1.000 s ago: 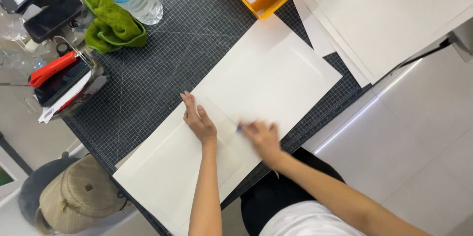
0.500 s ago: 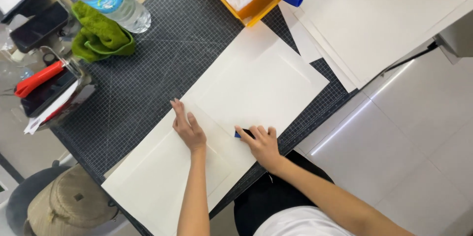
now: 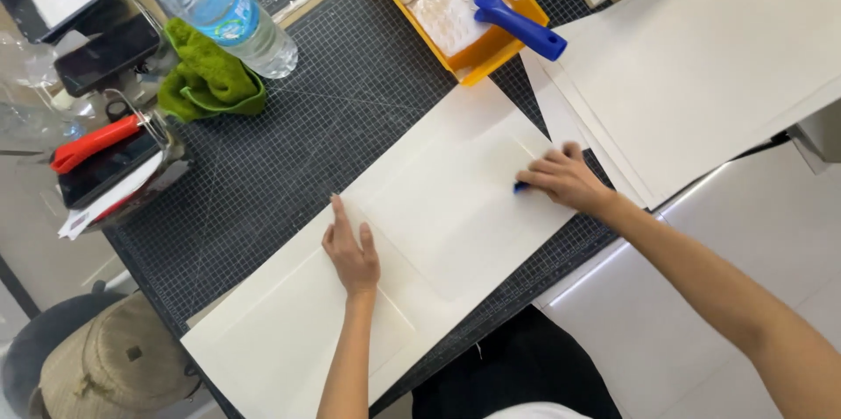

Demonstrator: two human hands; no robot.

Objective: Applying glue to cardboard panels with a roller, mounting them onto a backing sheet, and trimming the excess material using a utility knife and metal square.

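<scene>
A large cream sheet of paper (image 3: 438, 235) with boards under it lies diagonally on the dark gridded cutting mat (image 3: 298, 147). My left hand (image 3: 350, 253) rests flat on the sheet's middle, fingers together and pointing up. My right hand (image 3: 565, 178) is at the sheet's right edge, closed around a small blue tool (image 3: 520, 187) that it presses against the paper; only the tool's tip shows.
A yellow tray (image 3: 491, 51) holds a blue-handled roller (image 3: 517, 23) at the top. A stack of white boards (image 3: 701, 60) lies to the right. A water bottle (image 3: 219, 7), green cloth (image 3: 208, 82), phone (image 3: 105, 56) and red-handled tool (image 3: 92, 143) sit at left. A tan cap (image 3: 114, 366) lies lower left.
My right hand has slid with the blue tool from beside my left hand out to the sheet's right edge. My left hand stays pressed on the paper. The camera has shifted.
</scene>
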